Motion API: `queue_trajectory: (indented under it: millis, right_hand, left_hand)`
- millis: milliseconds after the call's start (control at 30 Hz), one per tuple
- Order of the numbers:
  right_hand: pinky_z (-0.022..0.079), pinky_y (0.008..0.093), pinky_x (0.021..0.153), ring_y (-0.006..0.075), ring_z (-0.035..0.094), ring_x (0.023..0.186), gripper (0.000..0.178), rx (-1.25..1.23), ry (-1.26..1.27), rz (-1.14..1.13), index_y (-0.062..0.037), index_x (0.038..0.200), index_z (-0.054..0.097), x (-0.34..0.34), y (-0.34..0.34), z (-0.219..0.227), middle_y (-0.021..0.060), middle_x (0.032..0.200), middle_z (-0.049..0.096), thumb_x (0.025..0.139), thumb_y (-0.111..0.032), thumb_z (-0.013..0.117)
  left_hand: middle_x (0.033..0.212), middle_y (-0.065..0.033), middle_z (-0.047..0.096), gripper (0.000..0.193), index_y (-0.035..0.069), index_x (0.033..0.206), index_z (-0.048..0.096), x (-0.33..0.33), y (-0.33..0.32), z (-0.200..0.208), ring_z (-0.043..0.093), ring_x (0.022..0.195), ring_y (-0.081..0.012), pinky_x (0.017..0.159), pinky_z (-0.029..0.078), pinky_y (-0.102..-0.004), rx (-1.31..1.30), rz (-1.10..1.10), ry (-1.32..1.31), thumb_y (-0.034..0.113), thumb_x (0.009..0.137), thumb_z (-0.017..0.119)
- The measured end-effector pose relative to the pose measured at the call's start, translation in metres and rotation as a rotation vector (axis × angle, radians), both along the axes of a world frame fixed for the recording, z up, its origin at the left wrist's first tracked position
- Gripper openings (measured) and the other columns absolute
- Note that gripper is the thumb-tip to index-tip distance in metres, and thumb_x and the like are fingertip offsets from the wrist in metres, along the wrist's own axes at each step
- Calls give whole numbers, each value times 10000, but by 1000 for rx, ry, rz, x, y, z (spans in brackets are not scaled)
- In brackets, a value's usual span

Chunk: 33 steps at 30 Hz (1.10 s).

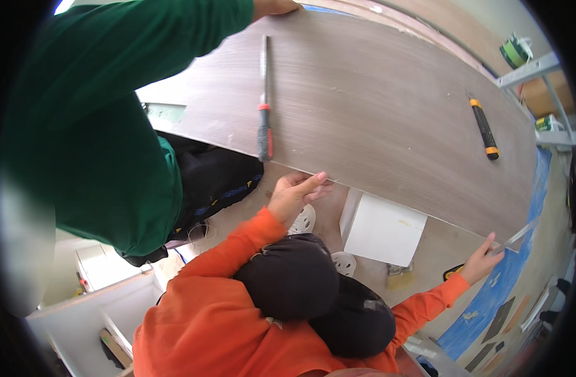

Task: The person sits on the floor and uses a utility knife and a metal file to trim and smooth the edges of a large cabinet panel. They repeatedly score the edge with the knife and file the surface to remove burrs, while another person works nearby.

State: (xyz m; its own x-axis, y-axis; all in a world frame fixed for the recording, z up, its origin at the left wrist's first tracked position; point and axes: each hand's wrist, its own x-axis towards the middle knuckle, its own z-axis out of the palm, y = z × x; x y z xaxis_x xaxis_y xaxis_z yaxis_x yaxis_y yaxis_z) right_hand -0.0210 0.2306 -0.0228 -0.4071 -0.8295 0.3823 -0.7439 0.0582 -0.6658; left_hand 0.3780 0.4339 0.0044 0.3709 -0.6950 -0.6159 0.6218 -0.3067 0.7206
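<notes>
A large grey-brown wood-grain panel [376, 107] stretches across the view. My left hand [297, 193] pinches its near edge at the middle, thumb along the rim and fingers curled below. At the panel's near right corner, my right hand [481, 259] has its fingers closed on a thin pale strip [517, 235]; its kind is unclear. A file [265, 100] with a grey and red handle lies on the panel, the handle toward the near edge. Farther right rests a black and yellow utility knife [483, 129].
A co-worker in a green sleeve [124, 50] stands at the left, one hand [275, 7] at the panel's far edge. Below the panel is a white box [388, 229]. Blue tape [483, 314] runs along the floor at right, near a metal ladder-like frame [533, 69]. White cabinet parts [80, 320] stand lower left.
</notes>
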Motion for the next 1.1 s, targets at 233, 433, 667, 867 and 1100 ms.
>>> queue_trajectory:
  millis: [233,433,667,867,1100]
  right_hand:
    - [484,408,792,353,612,863,682,64,395,335,54,1080,606,94,-95,69,200,983,637,815,-548,785]
    - [510,443,837,345,634,999,756,444,348,386,1,1199,569,136,-147,55,165,1091,625,701,-478,877]
    - [488,459,743,365,634,848,530,494,190,429,-4,947,558,137,-140,70,167,892,634,738,-374,874]
    - [509,430,849,352,656,926,610,593,-126,270,71,1100,550,138,-35,117,239,1041,657,784,-356,850]
    - [548,384,854,256,657,958,644,662,-267,-9,123,1184,485,141,88,256,208,1075,644,821,-274,838]
  left_hand:
    - [1252,-133,601,469,-89,1292,488,3,-14,19,619,1171,-242,1036,514,-357,156,40,209,237,994,646]
    - [1231,-132,586,445,-64,1282,487,-1,-20,29,641,1113,-242,1000,539,-373,337,124,247,198,975,675]
    - [1209,-152,565,640,-37,1342,383,7,-18,44,652,1025,-254,887,554,-336,583,85,196,284,922,744]
    - [1143,-160,540,570,38,1330,366,-7,18,70,629,836,-220,751,532,-315,565,250,-206,181,899,711]
    - [1119,-195,537,377,-8,1236,454,-47,46,229,601,971,-306,880,504,-404,324,-173,-875,70,897,599]
